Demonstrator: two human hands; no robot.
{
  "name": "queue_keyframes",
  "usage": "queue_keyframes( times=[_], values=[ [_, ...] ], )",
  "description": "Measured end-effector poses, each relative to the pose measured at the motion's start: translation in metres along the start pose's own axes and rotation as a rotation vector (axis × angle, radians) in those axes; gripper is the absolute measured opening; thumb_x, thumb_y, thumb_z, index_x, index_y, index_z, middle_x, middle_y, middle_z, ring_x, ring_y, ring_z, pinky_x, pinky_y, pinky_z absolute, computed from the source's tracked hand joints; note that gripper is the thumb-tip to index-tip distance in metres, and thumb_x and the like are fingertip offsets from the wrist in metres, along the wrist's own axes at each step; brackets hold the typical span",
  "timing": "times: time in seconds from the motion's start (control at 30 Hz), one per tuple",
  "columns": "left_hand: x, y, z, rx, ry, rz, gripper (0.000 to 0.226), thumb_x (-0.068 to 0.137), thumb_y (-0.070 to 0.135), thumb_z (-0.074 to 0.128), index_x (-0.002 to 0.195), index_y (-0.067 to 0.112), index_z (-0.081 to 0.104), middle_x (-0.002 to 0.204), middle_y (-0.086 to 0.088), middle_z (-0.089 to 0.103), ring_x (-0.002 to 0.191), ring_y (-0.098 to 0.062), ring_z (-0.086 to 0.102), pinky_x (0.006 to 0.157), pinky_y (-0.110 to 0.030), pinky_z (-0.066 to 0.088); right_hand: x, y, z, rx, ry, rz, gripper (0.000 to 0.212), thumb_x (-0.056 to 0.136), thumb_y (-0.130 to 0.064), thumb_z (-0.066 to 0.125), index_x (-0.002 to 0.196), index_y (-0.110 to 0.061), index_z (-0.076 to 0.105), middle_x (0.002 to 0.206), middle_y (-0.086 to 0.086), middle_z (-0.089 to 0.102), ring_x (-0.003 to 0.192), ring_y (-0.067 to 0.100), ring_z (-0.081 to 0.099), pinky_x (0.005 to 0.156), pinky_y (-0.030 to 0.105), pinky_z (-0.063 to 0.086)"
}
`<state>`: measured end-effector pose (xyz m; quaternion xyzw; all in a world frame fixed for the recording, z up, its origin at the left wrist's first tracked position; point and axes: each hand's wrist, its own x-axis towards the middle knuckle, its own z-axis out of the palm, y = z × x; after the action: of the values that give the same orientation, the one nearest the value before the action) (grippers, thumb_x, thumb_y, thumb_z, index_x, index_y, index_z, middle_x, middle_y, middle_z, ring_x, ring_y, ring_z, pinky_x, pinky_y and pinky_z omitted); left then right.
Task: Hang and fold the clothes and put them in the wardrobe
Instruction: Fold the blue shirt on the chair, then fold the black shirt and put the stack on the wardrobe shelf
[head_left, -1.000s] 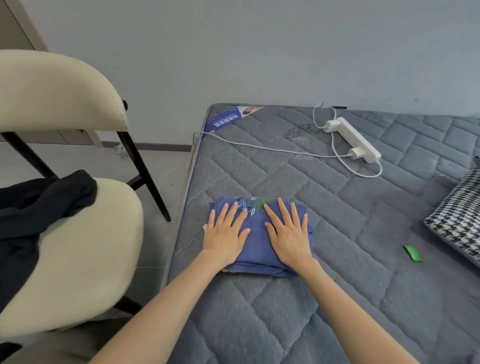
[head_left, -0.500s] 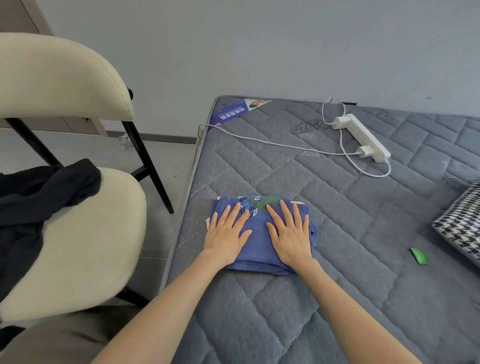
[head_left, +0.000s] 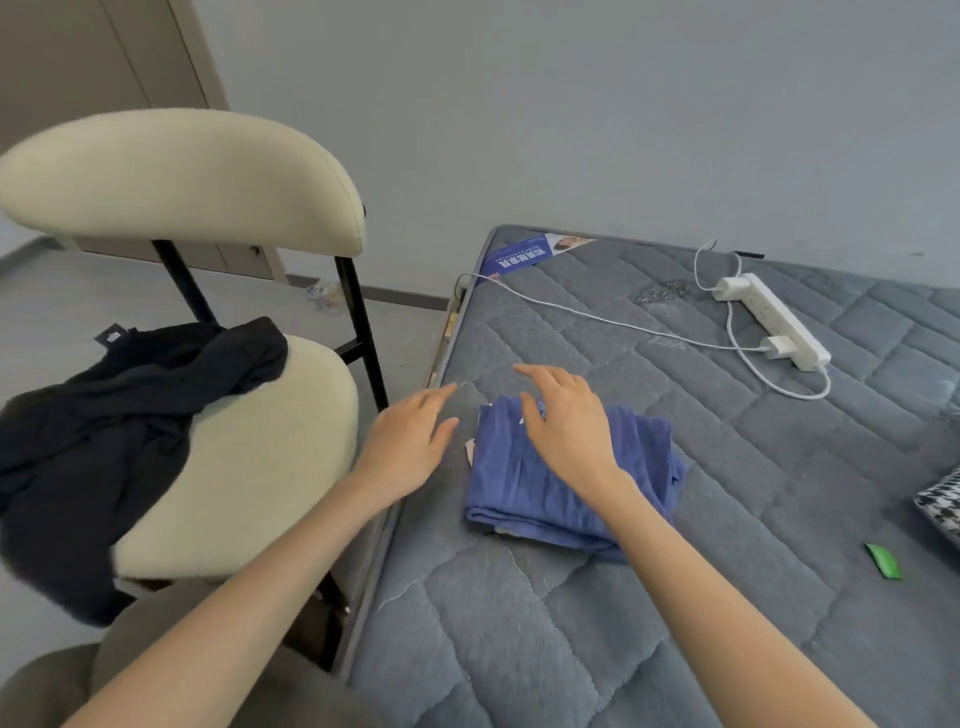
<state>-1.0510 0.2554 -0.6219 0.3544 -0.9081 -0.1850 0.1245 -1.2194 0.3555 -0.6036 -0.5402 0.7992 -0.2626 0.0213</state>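
1. Soft, diffuse light fills the room brightly and evenly. The grey wall (head_left: 571, 104) has no hot spots, and the light source is out of view.
2. Shadows are faint: a soft dark edge under the folded blue garment (head_left: 571, 493) on the mattress (head_left: 519, 623), and deeper shade beneath the chair (head_left: 270, 457).
3. The black garment (head_left: 104, 415) is so dark that its folds barely read. The white power strip (head_left: 774, 322) is bright without glare.
4. Motion blur smears the left hand (head_left: 410, 441) and the right hand (head_left: 566, 426).
5. Wide-angle distortion bows the chair's back and stretches the forearms toward the lower corners.
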Motion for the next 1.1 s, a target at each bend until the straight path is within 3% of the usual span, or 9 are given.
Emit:
queue_keyframes(
  times=[0.1, 0.23, 0.53, 0.7, 0.9, 1.1],
  values=[
    [-0.022, -0.037, -0.023, -0.003, 0.047, -0.117, 0.047, 0.100, 0.030, 0.040, 0.145, 0.019, 0.033, 0.145, -0.003, 0.041, 0.125, -0.024, 0.045, 0.097, -0.032, 0.037, 0.008, -0.037, 0.010, 0.031, -0.033, -0.096, 0.039, 0.098, -0.020, 0.046, 0.137, -0.022, 0.049, 0.127, 0.003, 0.059, 0.114, 0.027, 0.050, 0.094, 0.040, 0.041],
    [-0.058, -0.093, -0.048, -0.017, 0.096, -0.328, 0.047, 0.099, 0.029, 0.040, 0.145, 0.021, 0.033, 0.144, -0.004, 0.041, 0.129, -0.025, 0.040, 0.101, -0.037, 0.035, 0.017, -0.078, 0.036, 0.093, -0.115, -0.176, 0.039, 0.098, -0.018, 0.045, 0.136, -0.021, 0.048, 0.120, 0.005, 0.061, 0.109, 0.027, 0.052, 0.089, 0.039, 0.043],
    [-0.136, -0.205, -0.093, -0.081, 0.220, -0.676, 0.050, 0.097, 0.027, 0.046, 0.145, 0.017, 0.034, 0.144, -0.009, 0.042, 0.131, -0.027, 0.040, 0.103, -0.041, 0.037, 0.038, -0.184, 0.122, 0.217, -0.352, -0.319, 0.039, 0.097, -0.019, 0.046, 0.135, -0.021, 0.049, 0.130, 0.003, 0.058, 0.114, 0.022, 0.054, 0.090, 0.038, 0.048],
    [-0.160, -0.261, -0.107, -0.093, 0.251, -0.784, 0.052, 0.096, 0.021, 0.049, 0.144, 0.011, 0.034, 0.144, -0.012, 0.042, 0.133, -0.028, 0.038, 0.108, -0.041, 0.034, 0.057, -0.244, 0.172, 0.214, -0.466, -0.412, 0.043, 0.096, -0.017, 0.047, 0.138, -0.019, 0.044, 0.141, 0.004, 0.046, 0.123, 0.025, 0.047, 0.099, 0.039, 0.042],
    [-0.169, -0.315, -0.104, -0.152, 0.222, -0.901, 0.059, 0.096, 0.027, 0.051, 0.147, 0.012, 0.026, 0.149, -0.010, 0.034, 0.137, -0.025, 0.032, 0.110, -0.039, 0.031, 0.090, -0.308, 0.231, 0.137, -0.581, -0.430, 0.050, 0.096, -0.018, 0.046, 0.144, -0.023, 0.036, 0.155, -0.002, 0.023, 0.129, 0.022, 0.041, 0.097, 0.037, 0.044],
    [-0.167, -0.347, -0.089, -0.177, 0.211, -0.916, 0.053, 0.095, 0.027, 0.051, 0.145, 0.019, 0.034, 0.144, -0.005, 0.035, 0.127, -0.020, 0.043, 0.103, -0.033, 0.039, 0.126, -0.347, 0.285, -0.017, -0.640, -0.453, 0.054, 0.096, -0.024, 0.046, 0.147, -0.021, 0.029, 0.155, 0.001, 0.026, 0.137, 0.027, 0.025, 0.106, 0.042, 0.035]
  ],
)
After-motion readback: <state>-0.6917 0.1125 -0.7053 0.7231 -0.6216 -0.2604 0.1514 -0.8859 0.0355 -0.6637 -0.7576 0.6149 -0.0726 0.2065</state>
